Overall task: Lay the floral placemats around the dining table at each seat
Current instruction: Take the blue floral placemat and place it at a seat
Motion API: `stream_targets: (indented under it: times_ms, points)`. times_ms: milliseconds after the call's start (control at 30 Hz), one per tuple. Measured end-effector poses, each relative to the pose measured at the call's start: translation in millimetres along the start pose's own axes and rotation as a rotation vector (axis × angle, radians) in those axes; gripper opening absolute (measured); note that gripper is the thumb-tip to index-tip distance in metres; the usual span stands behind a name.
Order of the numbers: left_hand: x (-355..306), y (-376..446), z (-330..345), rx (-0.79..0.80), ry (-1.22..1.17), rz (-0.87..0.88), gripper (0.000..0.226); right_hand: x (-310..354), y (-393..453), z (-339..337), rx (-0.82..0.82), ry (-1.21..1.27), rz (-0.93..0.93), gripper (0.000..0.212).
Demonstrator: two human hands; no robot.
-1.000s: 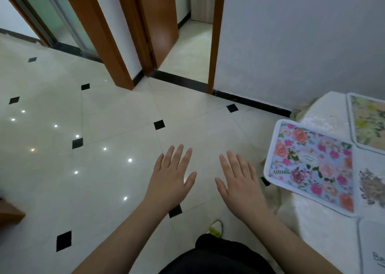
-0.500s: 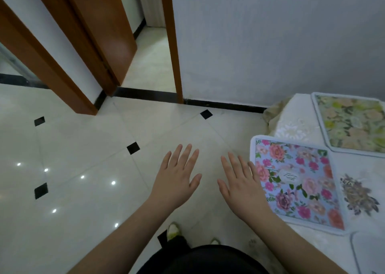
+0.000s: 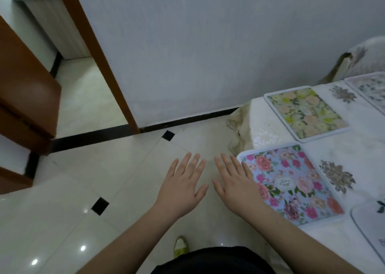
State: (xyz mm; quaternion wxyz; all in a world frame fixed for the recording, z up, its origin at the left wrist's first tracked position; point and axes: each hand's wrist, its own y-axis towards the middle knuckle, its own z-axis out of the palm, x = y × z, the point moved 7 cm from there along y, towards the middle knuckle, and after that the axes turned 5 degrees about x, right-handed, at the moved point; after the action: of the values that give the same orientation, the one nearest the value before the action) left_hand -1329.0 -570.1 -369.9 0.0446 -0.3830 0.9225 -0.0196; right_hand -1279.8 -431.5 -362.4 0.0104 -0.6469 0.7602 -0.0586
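Observation:
A blue placemat with pink roses [image 3: 295,184] lies flat at the near corner of the white-clothed dining table [image 3: 262,132]. Beyond it lies a green and peach floral placemat [image 3: 306,112]. Part of a pale placemat [image 3: 373,90] shows at the far right, and a white-edged mat [image 3: 368,225] at the lower right. My left hand [image 3: 180,187] hovers flat over the floor, fingers spread, holding nothing. My right hand [image 3: 236,185] is flat and empty too, its fingers overlapping the left edge of the rose placemat; contact is unclear.
A glossy tiled floor [image 3: 83,190] with black diamond insets lies to the left. A grey wall [image 3: 208,44] stands behind the table, with a wooden door frame [image 3: 100,61] and open doorway at upper left. A yellow-green shoe [image 3: 180,246] shows below my arms.
The view has swung right, bringing more of the table and a third placemat into sight. Both hands stay flat and empty; the right hand now reaches the rose placemat's edge.

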Motion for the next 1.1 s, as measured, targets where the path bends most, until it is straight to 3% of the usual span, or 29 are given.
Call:
stream_targets:
  times_ms: [267,500,633,867,1100]
  points:
    - [-30,74,-11,-0.034,-0.012,0.298,0.063,-53,-11,6,0.03,0.082,0.31,0.062]
    - [-111,134,0,-0.001,0.021,0.55,0.062,-130,-47,19,0.04,0.172,0.573,0.068]
    - [-156,166,5,0.02,0.048,0.66,0.06,-174,-60,29,0.017,0.169,0.702,0.059]
    - [-205,210,22,0.085,0.076,0.791,0.054,-223,-68,48,0.015,0.231,0.778,0.059]
    - [-240,238,65,0.208,0.116,0.924,0.058,-235,-80,96,0.122,0.357,0.89,0.062]
